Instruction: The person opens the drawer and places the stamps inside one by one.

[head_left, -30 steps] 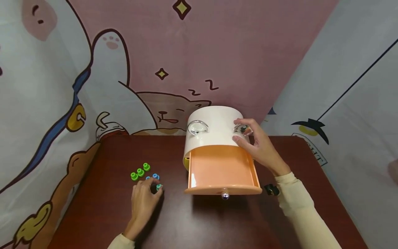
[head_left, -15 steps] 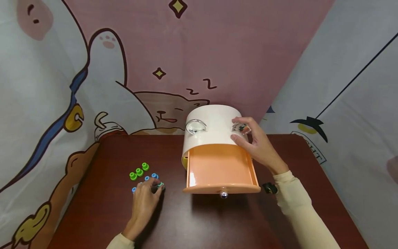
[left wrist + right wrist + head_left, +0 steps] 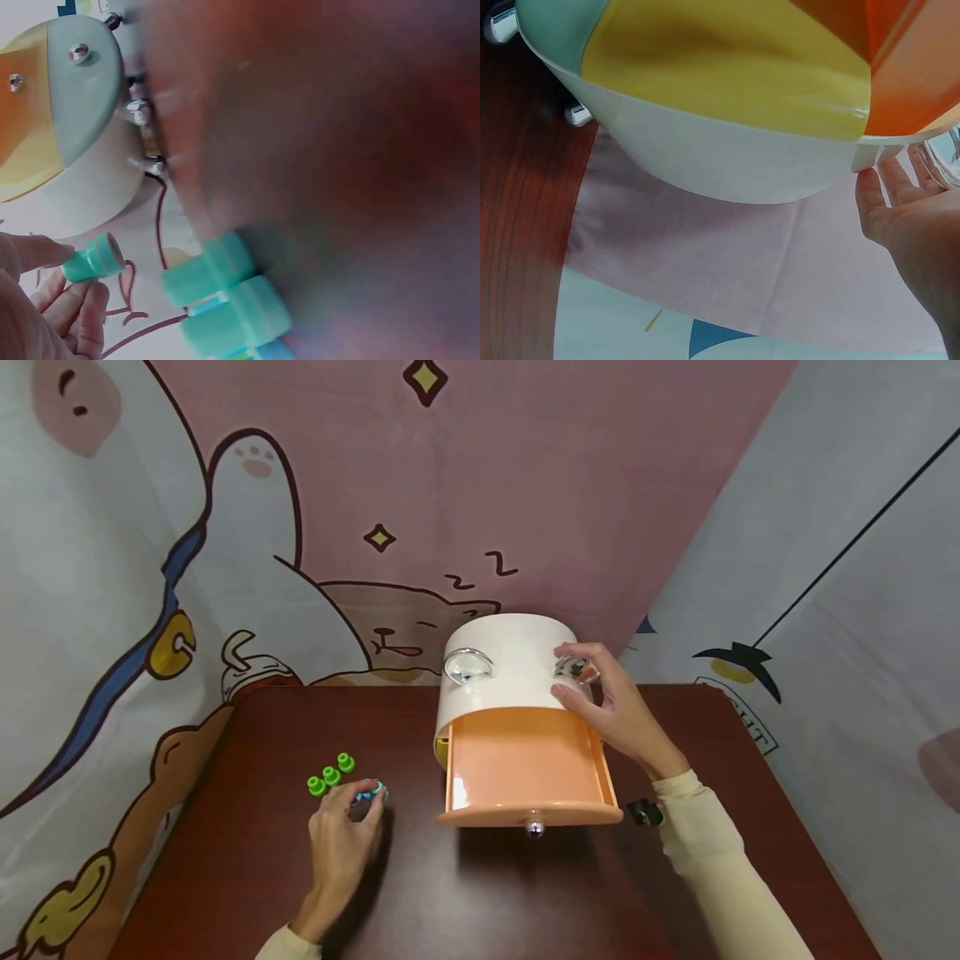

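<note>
My left hand (image 3: pixel 341 835) pinches a small stepped teal peg (image 3: pixel 94 257) between thumb and fingers. Blue pegs (image 3: pixel 364 796) show in the gap of that hand, overlapped by the held peg in the head view. Two larger-looking teal pegs (image 3: pixel 236 319) appear close to the left wrist camera. My right hand (image 3: pixel 622 718) rests on the white rounded drawer box (image 3: pixel 517 647), thumb and forefinger spread around its clear right eye (image 3: pixel 576 668). An orange drawer (image 3: pixel 528 760) is pulled out toward me, with a silver knob (image 3: pixel 534 828) on its front.
Three green pegs (image 3: pixel 331 776) stand in a slanted row beyond my left hand. A small dark object (image 3: pixel 645 812) lies beside the right sleeve. Yellow and grey-green front sections (image 3: pixel 727 71) show below the drawer. A printed cloth (image 3: pixel 585 510) hangs behind the brown table (image 3: pixel 420 902).
My left hand has moved slightly away from me, carrying the teal peg from in front of the blue pegs to beside them. The right hand and the drawer keep their places; the view shifts slightly.
</note>
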`<state>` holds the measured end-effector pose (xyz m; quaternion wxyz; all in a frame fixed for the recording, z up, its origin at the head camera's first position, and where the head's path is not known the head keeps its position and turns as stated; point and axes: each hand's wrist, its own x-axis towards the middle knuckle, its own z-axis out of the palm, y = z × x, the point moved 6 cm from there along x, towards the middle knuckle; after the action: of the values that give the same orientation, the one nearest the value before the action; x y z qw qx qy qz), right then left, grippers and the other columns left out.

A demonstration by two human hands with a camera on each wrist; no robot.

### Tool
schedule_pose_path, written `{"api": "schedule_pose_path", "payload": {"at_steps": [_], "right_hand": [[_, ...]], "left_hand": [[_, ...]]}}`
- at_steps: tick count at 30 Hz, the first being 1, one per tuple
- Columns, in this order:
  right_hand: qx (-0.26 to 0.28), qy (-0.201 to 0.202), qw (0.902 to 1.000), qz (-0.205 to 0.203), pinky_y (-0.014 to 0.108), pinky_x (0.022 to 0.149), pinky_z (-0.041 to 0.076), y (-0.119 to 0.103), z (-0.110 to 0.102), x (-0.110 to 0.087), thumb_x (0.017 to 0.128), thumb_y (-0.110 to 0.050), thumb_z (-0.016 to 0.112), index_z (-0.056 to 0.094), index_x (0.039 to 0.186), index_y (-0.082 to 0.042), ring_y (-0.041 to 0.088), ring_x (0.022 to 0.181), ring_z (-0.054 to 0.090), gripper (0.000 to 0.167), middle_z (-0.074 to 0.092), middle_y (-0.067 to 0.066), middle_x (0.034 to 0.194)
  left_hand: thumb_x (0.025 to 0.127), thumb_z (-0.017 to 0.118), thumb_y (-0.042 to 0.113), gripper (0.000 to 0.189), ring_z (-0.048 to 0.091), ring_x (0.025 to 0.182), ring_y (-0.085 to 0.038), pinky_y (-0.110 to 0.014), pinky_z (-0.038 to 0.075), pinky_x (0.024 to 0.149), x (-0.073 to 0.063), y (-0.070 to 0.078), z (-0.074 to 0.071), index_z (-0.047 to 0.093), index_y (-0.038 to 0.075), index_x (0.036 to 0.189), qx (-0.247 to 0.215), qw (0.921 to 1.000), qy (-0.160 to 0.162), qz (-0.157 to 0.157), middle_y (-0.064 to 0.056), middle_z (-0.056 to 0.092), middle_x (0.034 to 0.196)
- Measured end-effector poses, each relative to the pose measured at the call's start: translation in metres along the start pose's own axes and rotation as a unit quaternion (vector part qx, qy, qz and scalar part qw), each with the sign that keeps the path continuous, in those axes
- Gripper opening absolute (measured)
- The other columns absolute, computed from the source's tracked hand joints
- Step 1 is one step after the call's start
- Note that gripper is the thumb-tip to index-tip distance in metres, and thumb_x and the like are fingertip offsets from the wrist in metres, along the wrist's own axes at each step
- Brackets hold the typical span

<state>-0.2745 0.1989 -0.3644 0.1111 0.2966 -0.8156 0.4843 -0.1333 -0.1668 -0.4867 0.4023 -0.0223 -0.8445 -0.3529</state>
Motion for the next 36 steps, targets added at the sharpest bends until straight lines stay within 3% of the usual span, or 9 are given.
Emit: {"api": "schedule_pose_path", "payload": {"at_steps": [5, 8, 15, 22, 30, 36], "right_hand": [[-0.003, -0.001, 1.0000, 0.001, 0.053, 0.097, 0.043, 0.002, 0.000, 0.000, 0.101, -0.009, 0.077, 0.058, 0.151, -0.019, 0.027, 0.108, 0.055, 0.054, 0.059, -0.003, 0.149], [-0.007, 0.000, 1.0000, 0.005, 0.052, 0.097, 0.043, 0.002, -0.003, -0.001, 0.102, -0.010, 0.076, 0.058, 0.151, -0.019, 0.028, 0.108, 0.055, 0.054, 0.058, -0.004, 0.150], [-0.013, 0.002, 0.9999, 0.008, 0.054, 0.096, 0.043, 0.002, -0.008, -0.001, 0.102, -0.013, 0.075, 0.057, 0.153, -0.022, 0.026, 0.108, 0.055, 0.055, 0.057, -0.005, 0.151], [-0.006, -0.007, 0.9998, 0.017, 0.052, 0.091, 0.045, 0.002, -0.001, -0.003, 0.102, -0.013, 0.076, 0.057, 0.153, -0.023, 0.025, 0.107, 0.054, 0.055, 0.057, -0.005, 0.150], [-0.006, -0.002, 0.9999, 0.012, 0.052, 0.089, 0.046, 0.005, -0.001, -0.004, 0.101, -0.011, 0.077, 0.058, 0.151, -0.022, 0.026, 0.106, 0.055, 0.054, 0.058, -0.005, 0.149], [0.005, 0.004, 0.9999, 0.013, 0.056, 0.093, 0.042, -0.003, -0.001, -0.002, 0.099, -0.002, 0.075, 0.057, 0.149, -0.009, 0.035, 0.106, 0.054, 0.053, 0.058, 0.009, 0.148]], "left_hand": [[0.078, 0.093, -0.007, 0.024, 0.075, 0.081, -0.025, -0.025, 0.055, 0.073, 0.010, 0.015, -0.004, 0.083, 0.005, 0.096, -0.041, 0.9990, 0.011, 0.013, -0.005, 0.079, 0.091], [0.077, 0.094, -0.008, 0.027, 0.073, 0.080, -0.024, -0.018, 0.053, 0.075, 0.019, 0.027, -0.005, 0.083, 0.005, 0.097, -0.077, 0.9966, 0.019, 0.023, -0.004, 0.079, 0.093], [0.079, 0.094, -0.001, 0.025, 0.069, 0.081, -0.021, -0.021, 0.049, 0.071, 0.041, 0.058, -0.006, 0.083, 0.008, 0.100, -0.123, 0.9911, 0.027, 0.042, -0.001, 0.079, 0.095], [0.080, 0.093, -0.001, 0.025, 0.062, 0.077, -0.023, -0.022, 0.041, 0.065, 0.055, 0.086, -0.013, 0.083, 0.008, 0.102, -0.158, 0.9846, 0.032, 0.068, -0.002, 0.080, 0.096], [0.084, 0.094, 0.003, 0.024, 0.060, 0.082, -0.021, -0.024, 0.040, 0.061, 0.064, 0.106, 0.006, 0.084, 0.012, 0.104, -0.209, 0.9764, -0.008, 0.053, 0.003, 0.079, 0.097], [0.083, 0.095, 0.003, 0.024, 0.056, 0.077, -0.022, -0.023, 0.040, 0.061, 0.071, 0.116, 0.023, 0.084, 0.013, 0.102, -0.240, 0.9679, -0.049, 0.056, 0.001, 0.075, 0.087]]}}
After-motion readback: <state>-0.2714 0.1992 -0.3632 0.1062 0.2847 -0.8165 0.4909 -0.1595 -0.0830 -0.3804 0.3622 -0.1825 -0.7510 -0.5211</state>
